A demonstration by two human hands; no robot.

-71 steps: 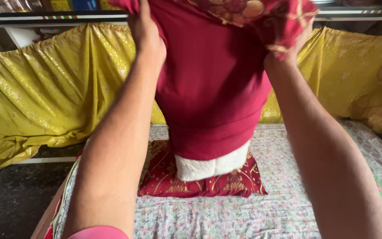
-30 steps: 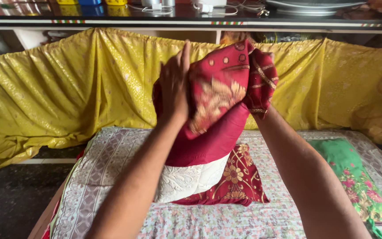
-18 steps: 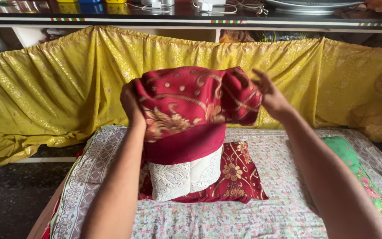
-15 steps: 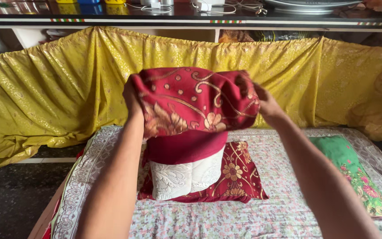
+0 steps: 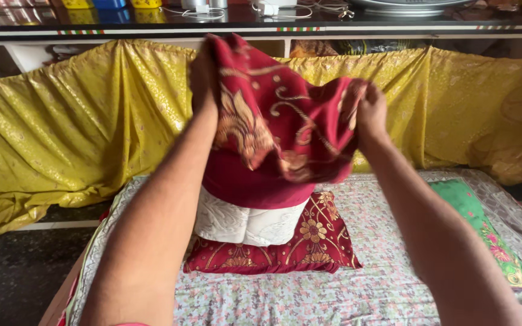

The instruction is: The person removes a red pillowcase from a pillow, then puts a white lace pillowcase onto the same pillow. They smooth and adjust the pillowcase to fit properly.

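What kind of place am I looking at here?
Most likely a room in a home, at a bed: a floral bedsheet bears a red embroidered pillow, yellow drapery hangs behind, and a dark shelf holds wires and containers. Both hands pull a red pillowcase over a white pillow.

Soft, even daylight here, nothing harsh. The yellow drape (image 5: 80, 121) has a satiny sheen on its folds. Floor below the drape's left end sits pretty dim. Red patterned cover (image 5: 273, 115) in front of the drape is smeared with motion blur. Bedsheet (image 5: 309, 296) stays reasonably sharp.
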